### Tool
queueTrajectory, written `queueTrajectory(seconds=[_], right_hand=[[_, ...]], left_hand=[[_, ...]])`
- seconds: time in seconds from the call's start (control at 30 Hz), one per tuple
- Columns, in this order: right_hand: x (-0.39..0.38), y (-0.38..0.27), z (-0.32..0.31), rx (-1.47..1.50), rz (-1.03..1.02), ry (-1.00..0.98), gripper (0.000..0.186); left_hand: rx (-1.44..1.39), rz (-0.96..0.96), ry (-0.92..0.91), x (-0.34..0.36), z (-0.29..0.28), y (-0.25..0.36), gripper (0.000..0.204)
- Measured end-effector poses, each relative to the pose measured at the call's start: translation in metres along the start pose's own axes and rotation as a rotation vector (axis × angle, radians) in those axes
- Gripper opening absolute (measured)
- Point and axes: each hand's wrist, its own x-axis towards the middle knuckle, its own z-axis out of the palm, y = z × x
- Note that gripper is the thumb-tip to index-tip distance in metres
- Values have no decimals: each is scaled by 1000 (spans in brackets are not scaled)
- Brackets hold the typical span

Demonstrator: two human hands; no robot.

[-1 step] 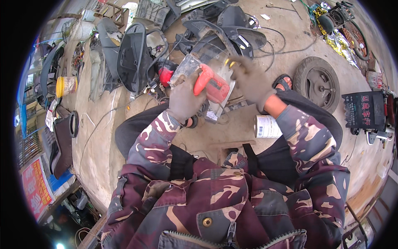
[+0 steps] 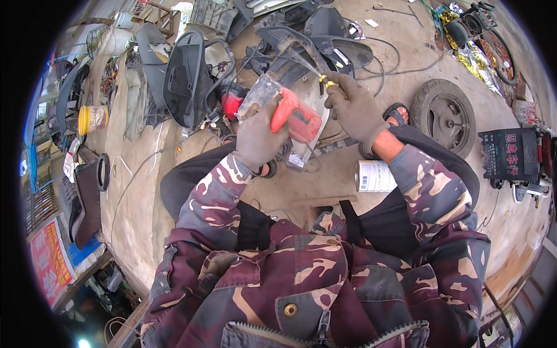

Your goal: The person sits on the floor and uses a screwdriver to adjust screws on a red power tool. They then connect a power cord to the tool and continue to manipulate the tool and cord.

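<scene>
My left hand (image 2: pixel 261 136), in a grey glove, is closed on a vehicle lamp (image 2: pixel 304 123) with a red plastic lens. A clear, dirty plastic part (image 2: pixel 262 94) shows just beyond its fingers. To the right, my gloved right hand (image 2: pixel 355 113) grips a screwdriver (image 2: pixel 326 80) by its yellow and black handle. The screwdriver's thin metal shaft points away and to the left, apart from the lamp. Part of the lamp is hidden behind my left glove.
Black plastic vehicle panels (image 2: pixel 188 81) lie ahead and to the left. A wheel with a tyre (image 2: pixel 444 119) lies at the right, near my sandalled foot. A metal can (image 2: pixel 374 176) rests between my legs. A black box (image 2: pixel 509 153) stands at the far right; cables cross the floor.
My right hand has moved slightly to the right, and the screwdriver, blurred before, now shows clearly with its shaft pointing away. My left hand and the lamp stay in place.
</scene>
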Motion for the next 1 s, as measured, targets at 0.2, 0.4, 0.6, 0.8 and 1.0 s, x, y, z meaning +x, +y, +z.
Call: queueTrajectory(seconds=[0.2, 0.4, 0.6, 0.8, 1.0], right_hand=[[-4, -5, -5, 240, 197, -301, 44], [8, 3, -21, 622, 291, -27, 31], [6, -10, -31, 648, 397, -89, 32], [2, -28, 6, 850, 306, -300, 42], [3, -23, 47, 890, 201, -362, 48]], left_hand=[[-5, 94, 86, 4, 1, -8, 54], [-829, -366, -126, 6, -11, -8, 51], [-908, -392, -192, 1, -38, 7, 49], [-1035, -377, -200, 0, -44, 17, 48], [-560, -57, -7, -5, -13, 20, 60]])
